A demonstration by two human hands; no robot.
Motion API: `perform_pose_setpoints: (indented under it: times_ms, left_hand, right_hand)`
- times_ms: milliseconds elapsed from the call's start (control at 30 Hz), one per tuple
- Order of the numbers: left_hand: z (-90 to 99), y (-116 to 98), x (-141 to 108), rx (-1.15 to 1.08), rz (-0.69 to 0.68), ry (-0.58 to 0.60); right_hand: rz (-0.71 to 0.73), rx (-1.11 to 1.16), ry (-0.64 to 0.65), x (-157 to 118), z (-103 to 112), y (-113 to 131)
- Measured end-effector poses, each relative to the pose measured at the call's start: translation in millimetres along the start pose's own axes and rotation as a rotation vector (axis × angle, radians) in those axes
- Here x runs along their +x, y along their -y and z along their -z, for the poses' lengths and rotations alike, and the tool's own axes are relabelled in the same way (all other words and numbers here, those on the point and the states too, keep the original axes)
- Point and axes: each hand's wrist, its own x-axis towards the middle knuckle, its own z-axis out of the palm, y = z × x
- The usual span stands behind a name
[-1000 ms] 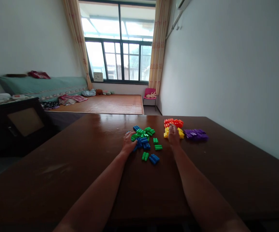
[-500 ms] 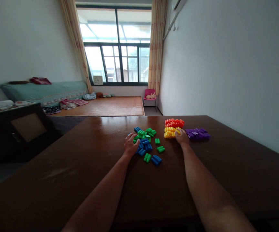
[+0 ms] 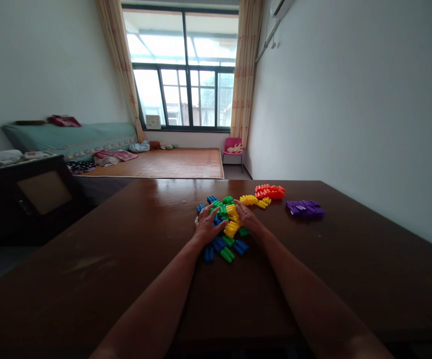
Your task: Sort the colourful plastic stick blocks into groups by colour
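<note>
My left hand rests open with spread fingers on the left side of a mixed heap of plastic building blocks. Green blocks and blue blocks lie in this heap, some of them hidden under my fingers. On the heap's right side, my right hand is open, its fingers lying against yellow blocks. Beyond that hand, more yellow blocks trail toward a red-orange block pile. Purple blocks sit in a separate pile farther right.
The blocks lie on a large brown table. Past its far edge are a bed and a pink chair. A dark cabinet stands at the left, and a white wall runs along the right.
My right hand has swept left from beside the red and purple piles, carrying yellow blocks into the green and blue heap. Some yellow blocks trail behind it. My left hand stays at the heap.
</note>
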Motion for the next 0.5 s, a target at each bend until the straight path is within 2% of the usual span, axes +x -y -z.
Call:
perform_pose_setpoints:
  times_ms: [100,133,200,333,400,500]
  left_hand:
    - [-2.9,2.4,-0.6,0.025,-0.013,-0.002]
    - [-3.8,3.4,-0.4,0.028,-0.012,-0.011]
    - [-5.2,4.8,0.1,0.025,-0.008,-0.033]
    - [-7.2,3.9,0.5,0.0,-0.004,-0.049]
    - [-7.7,2.0,-0.3,-0.011,0.005,-0.038]
    - [-6.9,-1.7,-2.1,-0.02,0.018,-0.003]
  right_hand:
    - [0.05,0.107,0.036,-2.1,-5.4,9.4]
    - [0.063,0.091,0.008,-0.4,-3.5,9.5]
    - [0.056,-0.059,-0.128,7.6,7.7,5.2]
    - [-0.177,-0.602,-0.48,34.3,55.8,-9.6]
    - [-0.265,-0.743,-0.514,47.2,82.2,-14.8]
    - [-0.347,-0.852,-0.431,62.1,106.6,-21.8]
